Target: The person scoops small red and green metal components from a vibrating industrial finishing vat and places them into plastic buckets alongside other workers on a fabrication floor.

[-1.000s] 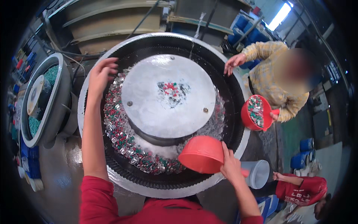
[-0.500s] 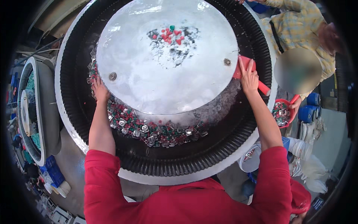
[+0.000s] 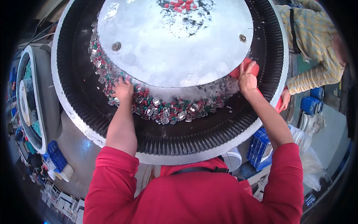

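A round bowl machine with a black ribbed lining (image 3: 175,147) lies in front of me, with a pale disc (image 3: 167,56) in its middle. Around the disc runs a band of small silver buckle-like metal pieces mixed with red and green bits (image 3: 164,112). My left hand (image 3: 123,89) rests on this mix at the left, its fingers spread and touching the pieces. At the right, my right hand (image 3: 247,80) grips a red scoop (image 3: 254,69) beside the disc's edge. The scoop's front end is partly hidden by the disc and my hand.
Several red bits (image 3: 181,5) lie on the disc. Beyond the bowl's right rim, a co-worker's hand (image 3: 285,100) holds something red. A second bowl machine (image 3: 35,93) stands left. Blue crates (image 3: 57,155) and a white bucket (image 3: 232,158) are on the floor.
My view has shifted, so the disc sits higher in the picture. My left hand has moved nearer and rightward along the mix. The co-worker's filled scoop is now mostly hidden.
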`<state>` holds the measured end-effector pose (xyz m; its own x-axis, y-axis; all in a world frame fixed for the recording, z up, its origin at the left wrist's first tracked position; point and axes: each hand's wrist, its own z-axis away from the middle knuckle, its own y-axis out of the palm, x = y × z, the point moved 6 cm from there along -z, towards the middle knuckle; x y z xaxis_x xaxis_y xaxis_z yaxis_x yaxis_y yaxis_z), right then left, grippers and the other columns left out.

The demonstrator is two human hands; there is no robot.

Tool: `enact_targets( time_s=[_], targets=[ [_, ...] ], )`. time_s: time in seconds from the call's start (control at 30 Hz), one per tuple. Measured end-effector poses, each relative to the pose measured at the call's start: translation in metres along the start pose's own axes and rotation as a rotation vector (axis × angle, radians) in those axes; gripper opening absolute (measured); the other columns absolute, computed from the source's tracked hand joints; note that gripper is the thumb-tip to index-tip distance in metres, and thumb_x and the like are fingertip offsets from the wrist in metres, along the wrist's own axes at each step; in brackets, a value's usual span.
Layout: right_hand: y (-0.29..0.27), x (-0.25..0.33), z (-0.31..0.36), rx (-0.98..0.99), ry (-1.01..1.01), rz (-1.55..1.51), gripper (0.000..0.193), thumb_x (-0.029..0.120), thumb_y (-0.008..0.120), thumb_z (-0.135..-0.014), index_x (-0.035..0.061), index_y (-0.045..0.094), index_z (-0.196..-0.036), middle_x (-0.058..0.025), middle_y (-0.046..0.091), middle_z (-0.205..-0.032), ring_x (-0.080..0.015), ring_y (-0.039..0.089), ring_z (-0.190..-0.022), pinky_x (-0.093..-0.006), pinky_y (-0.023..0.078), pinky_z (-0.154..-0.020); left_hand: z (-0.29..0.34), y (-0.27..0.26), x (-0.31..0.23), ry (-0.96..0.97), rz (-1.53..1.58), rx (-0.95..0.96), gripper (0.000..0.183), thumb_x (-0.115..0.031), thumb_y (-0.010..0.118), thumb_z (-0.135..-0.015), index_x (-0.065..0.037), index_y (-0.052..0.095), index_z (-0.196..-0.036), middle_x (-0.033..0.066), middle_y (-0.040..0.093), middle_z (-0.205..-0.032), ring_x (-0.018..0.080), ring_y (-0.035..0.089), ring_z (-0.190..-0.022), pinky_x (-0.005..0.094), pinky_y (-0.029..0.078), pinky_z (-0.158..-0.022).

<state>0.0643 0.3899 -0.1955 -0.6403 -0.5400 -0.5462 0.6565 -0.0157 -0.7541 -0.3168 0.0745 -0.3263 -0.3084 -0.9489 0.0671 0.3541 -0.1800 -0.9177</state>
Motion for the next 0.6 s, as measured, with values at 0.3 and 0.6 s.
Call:
enact_targets(
  time_s=[0.3, 0.6],
  targets=[
    [-0.015, 0.049, 0.074, 0.381, -0.003, -0.318, 0.085, 0.019, 0.052, -0.075, 0.0029, -0.007, -0.135, -0.0408, 0.023, -0.123, -0.0380, 0.055, -0.096, -0.0362, 0.046, -0.082, 0.096, 0.045, -0.009, -0.167, 0.295, 0.153, 0.044, -0.037, 0.038, -0.082, -0.017, 0.040, -0.121, 0.0144, 0.035, -0.127, 0.0374, 0.029, -0.117, 0.0634, 0.033, -0.083],
    [-0.031, 0.108, 0.121, 0.482, 0.001, -0.561, 0.084, 0.021, 0.051, -0.072, 0.0080, 0.001, -0.137, -0.0306, 0.042, -0.116, -0.0403, 0.050, -0.103, -0.0422, 0.041, -0.088, 0.156, 0.076, -0.061, -0.267, 0.572, 0.462, 0.048, -0.034, 0.034, -0.084, -0.018, 0.031, -0.129, 0.0172, 0.031, -0.129, 0.0349, 0.028, -0.119, 0.0567, 0.031, -0.090]
  ],
)
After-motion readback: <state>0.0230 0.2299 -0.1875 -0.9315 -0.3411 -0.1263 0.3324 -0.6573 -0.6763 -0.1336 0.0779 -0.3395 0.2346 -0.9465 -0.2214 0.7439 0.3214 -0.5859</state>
